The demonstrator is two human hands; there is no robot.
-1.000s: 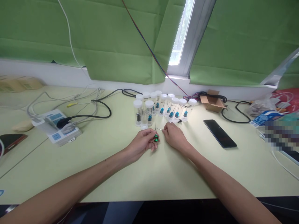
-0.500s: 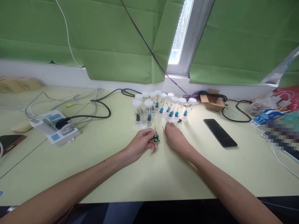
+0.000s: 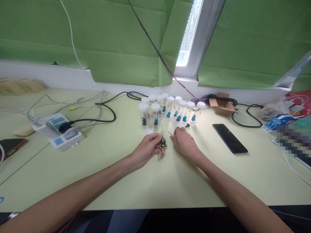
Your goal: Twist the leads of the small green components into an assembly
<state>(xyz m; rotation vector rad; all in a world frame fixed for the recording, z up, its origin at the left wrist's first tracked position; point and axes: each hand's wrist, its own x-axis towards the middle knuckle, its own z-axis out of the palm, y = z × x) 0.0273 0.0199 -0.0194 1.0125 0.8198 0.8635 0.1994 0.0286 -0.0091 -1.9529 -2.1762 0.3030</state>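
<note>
So we've got our left hand [image 3: 147, 148] near the middle of the frame, fingers pinched together on a shiny green part [image 3: 163, 143] with a thin pin [image 3: 162, 129] poking up. Just to its right, our right hand [image 3: 185, 143] has its fingers closed on a slim metal rod [image 3: 170, 133], tip sticking out left. Capped clear tubes [image 3: 168, 109] stand on the bench [image 3: 160, 184] above both hands, with a dark phone [image 3: 229, 138] right of centre.

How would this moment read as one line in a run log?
left hand: holds green metallic piece | right hand: holds thin rod | beyond hands: capped clear tubes | right side: black phone
</note>
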